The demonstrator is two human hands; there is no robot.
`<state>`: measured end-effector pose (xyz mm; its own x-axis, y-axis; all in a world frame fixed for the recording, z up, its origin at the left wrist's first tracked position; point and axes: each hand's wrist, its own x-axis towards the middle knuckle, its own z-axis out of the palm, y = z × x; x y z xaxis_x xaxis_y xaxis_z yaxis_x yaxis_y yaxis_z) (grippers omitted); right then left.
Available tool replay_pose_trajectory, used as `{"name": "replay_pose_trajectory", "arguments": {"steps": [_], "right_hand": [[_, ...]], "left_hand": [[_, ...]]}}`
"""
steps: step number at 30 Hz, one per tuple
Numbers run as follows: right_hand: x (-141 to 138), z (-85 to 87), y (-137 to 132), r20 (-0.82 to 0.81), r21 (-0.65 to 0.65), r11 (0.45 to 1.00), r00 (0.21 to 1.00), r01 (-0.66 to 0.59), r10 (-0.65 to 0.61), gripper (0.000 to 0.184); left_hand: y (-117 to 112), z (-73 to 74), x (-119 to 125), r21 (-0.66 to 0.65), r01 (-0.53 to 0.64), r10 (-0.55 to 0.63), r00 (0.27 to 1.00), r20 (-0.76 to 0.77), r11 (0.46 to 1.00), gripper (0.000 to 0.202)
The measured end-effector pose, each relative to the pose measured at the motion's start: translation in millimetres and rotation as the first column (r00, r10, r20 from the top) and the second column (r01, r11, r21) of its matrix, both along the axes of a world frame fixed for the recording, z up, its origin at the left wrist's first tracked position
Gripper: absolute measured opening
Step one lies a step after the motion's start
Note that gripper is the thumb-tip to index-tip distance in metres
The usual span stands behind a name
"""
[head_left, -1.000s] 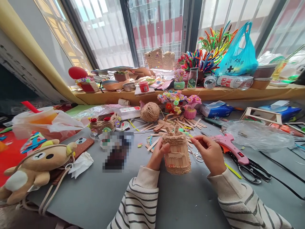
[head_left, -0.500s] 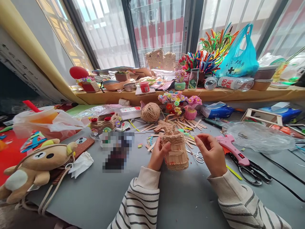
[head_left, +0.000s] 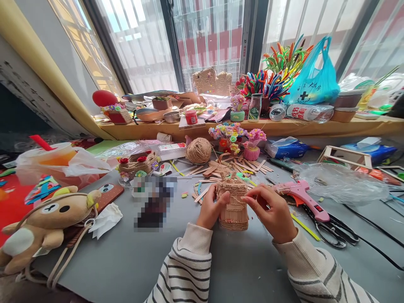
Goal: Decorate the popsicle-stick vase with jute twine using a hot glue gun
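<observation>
Left hand [head_left: 212, 207] clasps twine-banded box [head_left: 234, 217] | long axis upright, facing wearer | right hand [head_left: 273, 213] pinches twine [head_left: 237, 198], apparently

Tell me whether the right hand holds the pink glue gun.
No, the pink glue gun lies on the table, while the right hand is at the twine-wrapped craft.

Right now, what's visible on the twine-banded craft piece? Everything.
The craft piece is a small box shape, apparently pale wooden slats, with brown twine bands round top and bottom. A crosswise strip sits mid-front; reddish specks show near the lower band; loops rise on top. It is roughly upright, its left side gripped by the left hand. The right hand is at its right edge, contact unclear. Whether its base touches the table is unclear.
</observation>
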<state>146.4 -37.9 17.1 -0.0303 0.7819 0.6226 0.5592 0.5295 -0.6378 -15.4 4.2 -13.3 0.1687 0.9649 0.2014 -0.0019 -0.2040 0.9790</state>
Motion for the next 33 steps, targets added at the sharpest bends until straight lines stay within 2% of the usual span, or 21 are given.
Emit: {"name": "replay_pose_trajectory", "arguments": {"steps": [5, 12, 17, 19, 24, 29, 33], "right_hand": [[-0.4, 2.9, -1.9, 0.013, 0.056, 0.998, 1.000, 0.019, -0.020, 0.018], [0.1, -0.1, -1.8, -0.111, -0.068, 0.994, 0.990, 0.080, -0.087, 0.019], [1.7, 0.3, -4.1, -0.216, -0.171, 0.985, 0.976, 0.001, -0.039, 0.018], [2.0, 1.9, -5.5, -0.245, -0.168, 0.985, 0.970, -0.033, -0.010, 0.019], [-0.6, 5.9, -7.0, -0.099, -0.042, 0.997, 0.994, -0.058, 0.054, 0.016], [-2.4, 5.9, -6.1, 0.053, 0.049, 0.999, 0.999, 0.009, -0.011, 0.010], [-2.8, 3.9, -5.6, 0.092, 0.084, 0.995, 0.994, 0.057, -0.065, 0.012]], "left_hand": [[-0.7, 3.0, 1.1, -0.019, 0.030, -0.030, 0.999, 0.011, 0.999, 0.040], [-1.6, 3.8, 1.7, -0.022, 0.053, -0.052, 0.998, 0.021, 0.998, 0.038], [0.4, -1.6, 0.5, -0.006, 0.026, -0.026, 0.998, -0.062, 1.000, 0.042], [0.5, -2.1, 0.4, -0.002, 0.022, -0.022, 0.997, -0.080, 1.000, 0.044], [-1.1, 1.6, 0.9, -0.010, 0.051, -0.051, 0.998, -0.040, 0.999, 0.046], [-1.7, 4.1, 1.4, -0.016, 0.067, -0.067, 0.997, -0.042, 0.998, 0.045], [-2.6, 6.2, 2.0, -0.027, 0.110, -0.110, 0.994, -0.009, 0.994, 0.046]]}}
